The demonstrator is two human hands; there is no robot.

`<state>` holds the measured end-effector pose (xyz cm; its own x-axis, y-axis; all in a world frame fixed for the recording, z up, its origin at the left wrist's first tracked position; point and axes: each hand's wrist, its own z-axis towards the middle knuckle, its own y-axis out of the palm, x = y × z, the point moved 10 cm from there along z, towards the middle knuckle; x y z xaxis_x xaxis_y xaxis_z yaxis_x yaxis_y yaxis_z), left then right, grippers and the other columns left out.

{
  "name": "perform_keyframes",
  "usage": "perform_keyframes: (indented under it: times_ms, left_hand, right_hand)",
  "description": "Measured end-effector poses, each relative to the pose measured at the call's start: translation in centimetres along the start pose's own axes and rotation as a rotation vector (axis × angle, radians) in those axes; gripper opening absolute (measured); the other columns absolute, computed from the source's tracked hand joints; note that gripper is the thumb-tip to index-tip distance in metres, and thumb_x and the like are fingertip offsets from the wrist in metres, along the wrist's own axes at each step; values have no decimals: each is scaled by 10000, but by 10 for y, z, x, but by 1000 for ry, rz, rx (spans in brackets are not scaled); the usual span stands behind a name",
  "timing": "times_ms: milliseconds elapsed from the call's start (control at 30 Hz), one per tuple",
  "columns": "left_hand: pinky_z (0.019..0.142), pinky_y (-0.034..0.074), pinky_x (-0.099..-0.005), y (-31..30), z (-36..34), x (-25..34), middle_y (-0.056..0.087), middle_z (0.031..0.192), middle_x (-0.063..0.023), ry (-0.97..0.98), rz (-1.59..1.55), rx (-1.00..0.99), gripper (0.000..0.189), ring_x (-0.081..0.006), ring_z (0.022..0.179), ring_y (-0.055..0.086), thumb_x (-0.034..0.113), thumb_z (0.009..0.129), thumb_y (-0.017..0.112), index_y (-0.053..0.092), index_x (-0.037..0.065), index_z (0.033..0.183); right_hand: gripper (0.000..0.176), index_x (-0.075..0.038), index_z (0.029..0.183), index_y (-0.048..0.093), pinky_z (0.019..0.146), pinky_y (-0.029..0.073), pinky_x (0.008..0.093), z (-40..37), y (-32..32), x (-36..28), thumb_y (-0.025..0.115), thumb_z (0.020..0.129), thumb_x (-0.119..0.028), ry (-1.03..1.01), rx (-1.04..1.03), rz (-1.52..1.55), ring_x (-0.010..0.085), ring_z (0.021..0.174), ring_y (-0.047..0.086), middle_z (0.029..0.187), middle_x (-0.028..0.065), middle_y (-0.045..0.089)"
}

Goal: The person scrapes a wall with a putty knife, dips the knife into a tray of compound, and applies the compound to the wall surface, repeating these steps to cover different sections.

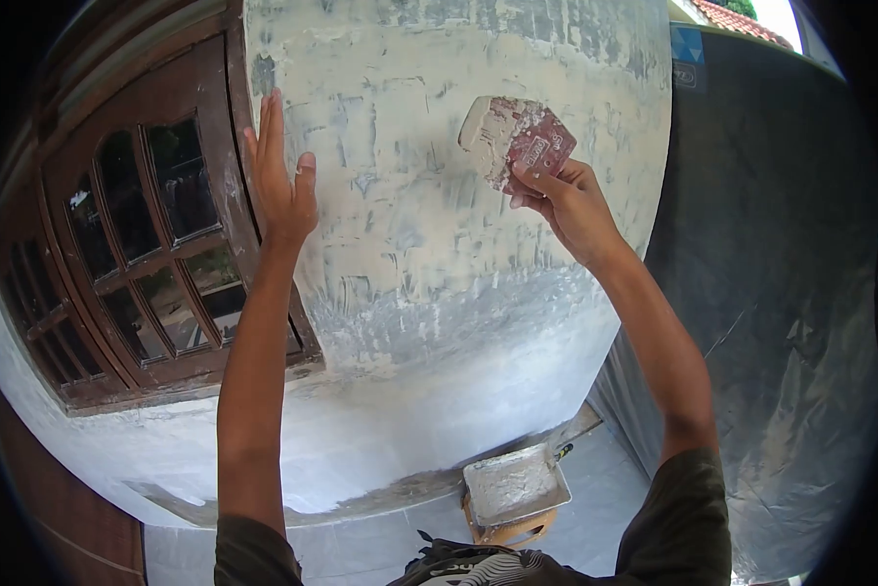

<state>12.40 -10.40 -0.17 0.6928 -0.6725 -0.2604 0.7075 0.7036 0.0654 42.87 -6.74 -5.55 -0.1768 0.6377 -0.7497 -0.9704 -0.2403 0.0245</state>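
Head view: the scraper [556, 142] is held up near the wall [390, 117] in the R hand [580, 220], its fingers closed on the bare red end, thumb on the near face. Paste [492, 132] is carried on the far end. The L hand [289, 200] is raised beside the window frame [236, 107], fingers wide and holding nothing; contact w/ the wall can't be judged. Below, a tray [527, 514] is set on a stool [507, 532].

The scraper is prob. light & fairly stiff, w/ slight flex at the edge; slippery if smeared. It's best gripped at the bare end, away from the soft, heavier-loaded part.
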Motion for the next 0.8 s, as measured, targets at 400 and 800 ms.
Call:
perform_keyframes:
  times_ms: [400, 800]
  left_hand:
    - [1207, 183, -482, 131, -168, 194, 330, 1572, -239, -369, -442, -27, 762, -363, 1478, 293, 505, 1020, 377, 239, -27, 1548]
    - [1191, 218, -538, 167, -463, 329, 375, 1548, -228, -1071, -453, -554, 731, -403, 1456, 314, 436, 993, 483, 269, 3, 1542]
  right_hand:
    - [259, 23, 1102, 682, 788, 617, 303, -138, -163, 132, 611, 999, -204, 384, 37, 205, 120, 877, 684, 969, 79, 707]
    - [266, 34, 1111, 679, 779, 601, 323, -424, -236, 405, 679, 943, -173, 1007, 105, 43, 165, 865, 700, 990, 98, 708]
